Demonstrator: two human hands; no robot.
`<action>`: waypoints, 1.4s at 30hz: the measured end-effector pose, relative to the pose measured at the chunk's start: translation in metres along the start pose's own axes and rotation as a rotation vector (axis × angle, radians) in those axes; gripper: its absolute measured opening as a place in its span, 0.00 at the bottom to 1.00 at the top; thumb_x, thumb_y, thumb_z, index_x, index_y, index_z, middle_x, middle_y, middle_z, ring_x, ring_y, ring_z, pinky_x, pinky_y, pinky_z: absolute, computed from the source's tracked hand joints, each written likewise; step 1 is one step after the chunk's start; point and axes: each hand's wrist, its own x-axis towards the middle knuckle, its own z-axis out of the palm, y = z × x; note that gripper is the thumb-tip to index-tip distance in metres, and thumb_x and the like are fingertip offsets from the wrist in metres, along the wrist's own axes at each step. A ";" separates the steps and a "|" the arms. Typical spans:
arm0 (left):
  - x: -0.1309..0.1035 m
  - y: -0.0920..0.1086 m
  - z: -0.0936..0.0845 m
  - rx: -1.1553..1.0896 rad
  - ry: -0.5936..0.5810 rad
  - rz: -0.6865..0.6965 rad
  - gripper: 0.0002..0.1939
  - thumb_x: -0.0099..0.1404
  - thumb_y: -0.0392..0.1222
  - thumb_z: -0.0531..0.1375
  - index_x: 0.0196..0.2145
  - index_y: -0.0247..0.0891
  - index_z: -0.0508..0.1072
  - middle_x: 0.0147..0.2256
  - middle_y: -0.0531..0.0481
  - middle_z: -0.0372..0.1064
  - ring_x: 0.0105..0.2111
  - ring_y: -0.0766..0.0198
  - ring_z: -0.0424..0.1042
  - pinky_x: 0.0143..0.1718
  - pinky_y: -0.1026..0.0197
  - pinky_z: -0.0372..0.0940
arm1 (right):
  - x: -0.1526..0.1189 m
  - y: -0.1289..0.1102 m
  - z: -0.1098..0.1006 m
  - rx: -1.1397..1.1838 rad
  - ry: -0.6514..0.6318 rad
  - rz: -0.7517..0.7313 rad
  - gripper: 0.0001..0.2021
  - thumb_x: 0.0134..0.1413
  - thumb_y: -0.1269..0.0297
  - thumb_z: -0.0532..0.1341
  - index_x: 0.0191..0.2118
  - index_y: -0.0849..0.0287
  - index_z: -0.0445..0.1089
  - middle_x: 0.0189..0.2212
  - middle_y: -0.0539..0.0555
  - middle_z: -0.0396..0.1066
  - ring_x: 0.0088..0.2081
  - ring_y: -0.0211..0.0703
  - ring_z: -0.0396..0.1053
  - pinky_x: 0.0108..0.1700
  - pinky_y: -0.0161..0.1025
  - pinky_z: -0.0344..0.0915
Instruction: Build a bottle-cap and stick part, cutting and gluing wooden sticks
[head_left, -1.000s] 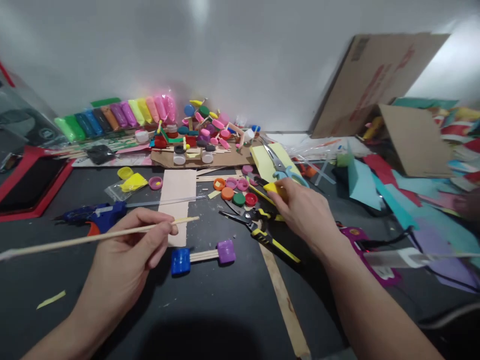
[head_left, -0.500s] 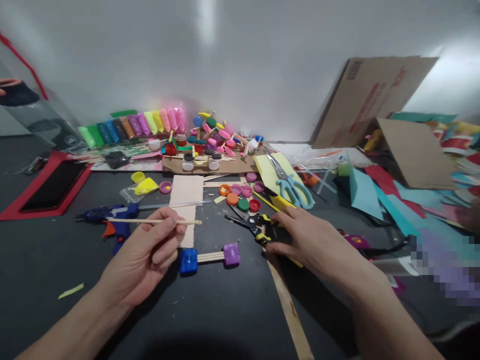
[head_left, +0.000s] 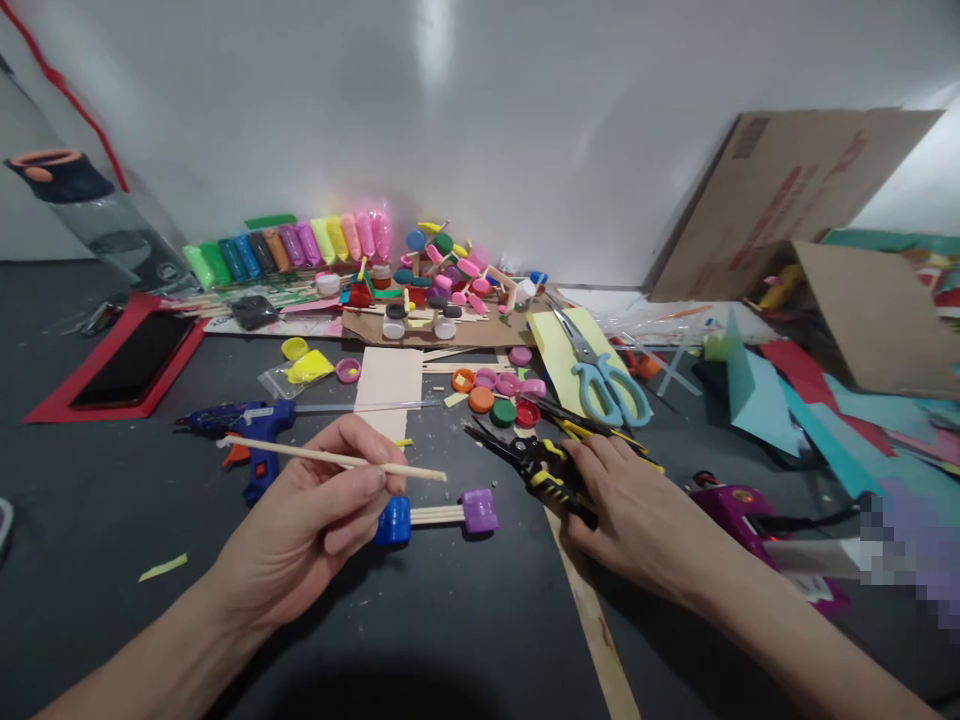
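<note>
My left hand pinches a thin wooden stick between thumb and fingers, raised above the dark table and pointing left to right. My right hand is closed round the handles of black-and-yellow pliers, whose jaws point away to the left. Between the hands lie a blue bottle cap and a purple bottle cap, joined by several parallel sticks. My left fingers hide part of the blue one. Behind the pliers are several loose caps, among them a green cap.
A blue glue gun lies left, near a phone on red card. Light-blue scissors rest on yellow paper behind my right hand. A wooden strip runs toward me. A purple glue gun sits right, beside paper scraps.
The stick in my left hand has moved right and nearer, now tilting down at its right end. My right hand has closed further round the pliers' handles. The view has shifted left.
</note>
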 end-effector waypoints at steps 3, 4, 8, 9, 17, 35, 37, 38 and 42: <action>0.000 -0.001 0.001 -0.012 0.014 -0.016 0.10 0.56 0.40 0.70 0.28 0.37 0.72 0.25 0.56 0.69 0.13 0.83 0.49 0.15 0.77 0.46 | -0.005 0.001 0.006 0.049 0.008 0.028 0.22 0.46 0.66 0.61 0.49 0.70 0.67 0.44 0.68 0.70 0.47 0.62 0.68 0.49 0.55 0.68; 0.000 -0.001 0.001 -0.021 0.022 -0.020 0.11 0.55 0.40 0.71 0.27 0.37 0.72 0.24 0.57 0.68 0.13 0.83 0.49 0.15 0.77 0.46 | -0.008 0.002 0.007 0.068 0.037 0.031 0.22 0.47 0.66 0.61 0.49 0.69 0.67 0.44 0.68 0.70 0.47 0.62 0.69 0.49 0.55 0.69; 0.001 -0.004 0.003 -0.066 0.066 -0.036 0.13 0.53 0.41 0.72 0.26 0.36 0.71 0.23 0.57 0.69 0.13 0.83 0.48 0.15 0.77 0.46 | -0.016 -0.011 -0.004 0.198 0.253 0.011 0.25 0.50 0.65 0.58 0.55 0.64 0.58 0.48 0.68 0.69 0.47 0.60 0.70 0.45 0.52 0.70; 0.001 -0.004 0.003 -0.079 0.080 -0.044 0.13 0.53 0.41 0.72 0.26 0.36 0.70 0.23 0.57 0.69 0.13 0.83 0.47 0.15 0.77 0.46 | -0.015 -0.018 -0.010 0.249 0.302 -0.005 0.26 0.48 0.66 0.58 0.55 0.63 0.56 0.47 0.66 0.69 0.46 0.59 0.71 0.44 0.50 0.71; -0.002 -0.005 0.004 -0.139 0.108 -0.033 0.15 0.52 0.42 0.73 0.24 0.36 0.69 0.22 0.59 0.69 0.12 0.83 0.43 0.14 0.76 0.45 | 0.010 -0.066 -0.030 0.477 0.379 -0.141 0.21 0.46 0.68 0.59 0.49 0.60 0.58 0.40 0.61 0.68 0.41 0.53 0.70 0.41 0.47 0.70; -0.001 -0.010 0.005 -0.279 0.146 -0.095 0.17 0.54 0.41 0.72 0.27 0.36 0.66 0.24 0.60 0.69 0.13 0.83 0.40 0.14 0.75 0.41 | 0.016 -0.082 -0.027 0.636 0.270 -0.096 0.21 0.45 0.71 0.58 0.48 0.59 0.59 0.38 0.57 0.67 0.37 0.49 0.68 0.40 0.45 0.69; -0.001 -0.010 0.006 -0.280 0.143 -0.099 0.17 0.54 0.41 0.72 0.27 0.36 0.65 0.24 0.60 0.68 0.13 0.83 0.41 0.14 0.75 0.41 | 0.016 -0.083 -0.027 0.619 0.266 -0.098 0.20 0.46 0.70 0.58 0.48 0.59 0.58 0.38 0.58 0.67 0.37 0.50 0.68 0.39 0.46 0.69; -0.001 -0.010 0.006 -0.282 0.140 -0.103 0.17 0.54 0.41 0.72 0.27 0.36 0.65 0.24 0.60 0.68 0.12 0.83 0.41 0.14 0.75 0.40 | 0.016 -0.084 -0.027 0.605 0.269 -0.099 0.19 0.46 0.70 0.58 0.47 0.59 0.58 0.38 0.59 0.67 0.37 0.50 0.68 0.39 0.46 0.69; -0.001 -0.012 0.008 -0.309 0.133 -0.118 0.19 0.53 0.41 0.73 0.27 0.36 0.64 0.24 0.59 0.69 0.12 0.84 0.43 0.14 0.75 0.39 | 0.017 -0.085 -0.026 0.546 0.310 -0.120 0.15 0.48 0.70 0.56 0.44 0.59 0.58 0.34 0.57 0.67 0.33 0.49 0.67 0.35 0.44 0.68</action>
